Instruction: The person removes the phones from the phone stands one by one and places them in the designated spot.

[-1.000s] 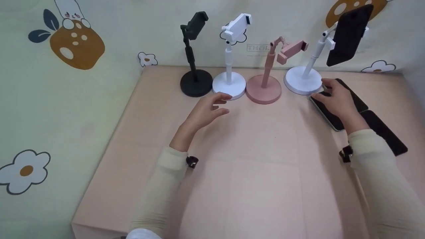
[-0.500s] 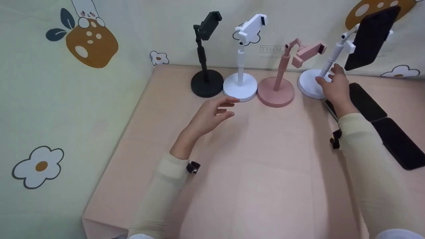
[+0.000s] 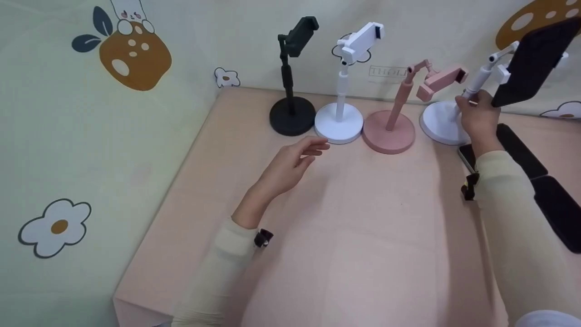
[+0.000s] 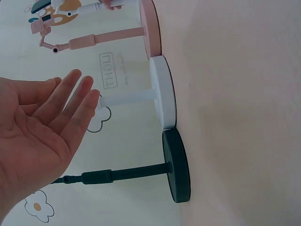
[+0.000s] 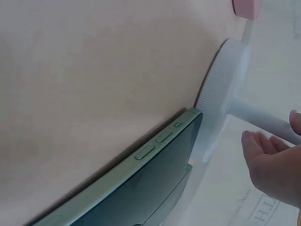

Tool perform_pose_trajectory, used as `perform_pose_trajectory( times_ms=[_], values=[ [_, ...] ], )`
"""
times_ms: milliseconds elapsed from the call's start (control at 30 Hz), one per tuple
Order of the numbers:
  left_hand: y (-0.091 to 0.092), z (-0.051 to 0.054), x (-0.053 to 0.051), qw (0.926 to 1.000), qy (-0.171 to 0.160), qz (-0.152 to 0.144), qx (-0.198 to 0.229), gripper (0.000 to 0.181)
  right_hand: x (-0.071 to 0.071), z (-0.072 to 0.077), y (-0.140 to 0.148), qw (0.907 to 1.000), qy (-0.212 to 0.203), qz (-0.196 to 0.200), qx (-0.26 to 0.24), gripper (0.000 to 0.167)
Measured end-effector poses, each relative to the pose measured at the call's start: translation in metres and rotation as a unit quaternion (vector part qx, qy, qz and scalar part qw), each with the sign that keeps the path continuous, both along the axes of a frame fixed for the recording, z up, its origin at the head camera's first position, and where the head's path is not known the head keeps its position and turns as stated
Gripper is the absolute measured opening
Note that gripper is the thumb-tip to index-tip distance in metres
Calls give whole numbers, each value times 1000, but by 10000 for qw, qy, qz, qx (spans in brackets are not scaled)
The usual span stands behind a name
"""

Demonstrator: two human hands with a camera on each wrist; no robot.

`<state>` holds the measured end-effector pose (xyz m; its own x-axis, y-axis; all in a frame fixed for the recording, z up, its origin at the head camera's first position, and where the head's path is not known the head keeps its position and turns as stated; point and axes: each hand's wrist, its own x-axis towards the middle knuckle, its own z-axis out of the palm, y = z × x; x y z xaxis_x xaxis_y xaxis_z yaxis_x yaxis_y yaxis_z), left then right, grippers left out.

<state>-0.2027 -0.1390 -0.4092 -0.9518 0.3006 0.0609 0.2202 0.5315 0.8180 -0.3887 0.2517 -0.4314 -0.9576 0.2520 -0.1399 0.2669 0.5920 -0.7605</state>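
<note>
At the right, my right hand [image 3: 481, 119] has its thumb and fingers curled round the pole of a white phone stand [image 3: 441, 122]. A dark phone [image 3: 535, 63] sits tilted in that stand's clamp. In the right wrist view, the thumb and fingertips lie on either side of the white pole [image 5: 263, 118]. My left hand [image 3: 290, 165] hovers above the table with relaxed fingers, near the base of another white phone stand [image 3: 339, 125], and holds nothing. Between the white stands is a pink phone stand [image 3: 389, 131]; a black phone stand [image 3: 292, 117] is leftmost.
Several phones lie by my right forearm: a green-edged phone [image 5: 155, 150] against the white base, a dark phone [image 3: 522, 150] and another dark phone [image 3: 560, 213]. A pink cloth covers the table [image 3: 363, 254]. A patterned backdrop [image 3: 136, 159] rises behind and left.
My right hand has moved from the phones on the table up to the white stand's pole and curled round it. My left hand hardly moves. The whole view has shifted somewhat.
</note>
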Motion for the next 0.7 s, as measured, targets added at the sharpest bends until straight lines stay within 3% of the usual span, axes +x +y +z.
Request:
perform_pose_trajectory(
  times_ms=[300, 467, 700],
  values=[
    [0, -2, 1, 9999, 52, 16, -154, 44, -1, 2, 4, 9898, 420, -476, -1277, 29],
    [-4, -7, 4, 9999, 16, 113, -106, 43, 3, 1, 5, 9883, 627, -394, -1333, 9],
    [-9, -9, 5, 9999, -55, 160, -35, 42, 15, 17, 2, 9752, 586, -565, -2060, 25]
  ],
)
